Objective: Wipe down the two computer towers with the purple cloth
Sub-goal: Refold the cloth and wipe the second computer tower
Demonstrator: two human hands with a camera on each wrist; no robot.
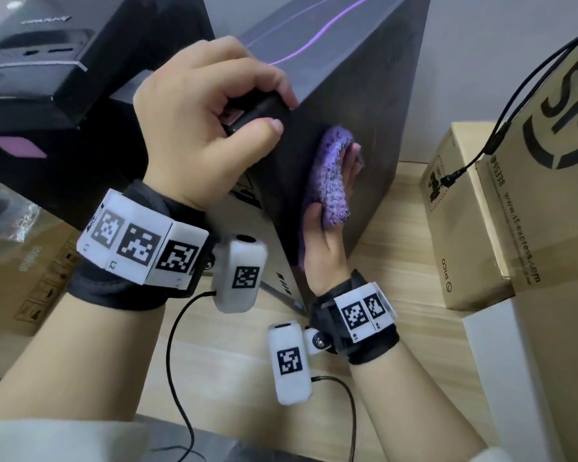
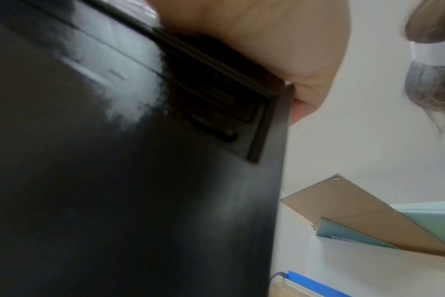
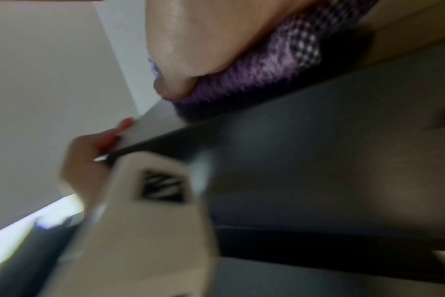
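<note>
The largest cardboard box [image 1: 554,135], at the right, carries big black letters that are cut by the picture edge, the number "95338" and a web address that I cannot read fully. The smaller cardboard box [image 1: 461,241] beside it shows the word "PICO" near its lower corner.

The computer tower [image 1: 344,81] stands on the wooden floor [image 1: 397,261] between these boxes and a second tower [image 1: 37,95] at the left. It is dark grey and matt, with a thin purple line curving over its top. The second tower is glossy black with a pink diamond mark on its front.

The left hand [image 1: 201,125] grips the near top corner of the grey tower, fingers [image 1: 277,81] curled over the top and thumb on the side.

The right hand [image 1: 327,228] presses the purple cloth [image 1: 331,175] flat against the right side panel, fingers [image 1: 351,161] straight and close together. The cloth is fluffy, folded, and lies between palm and panel.
</note>
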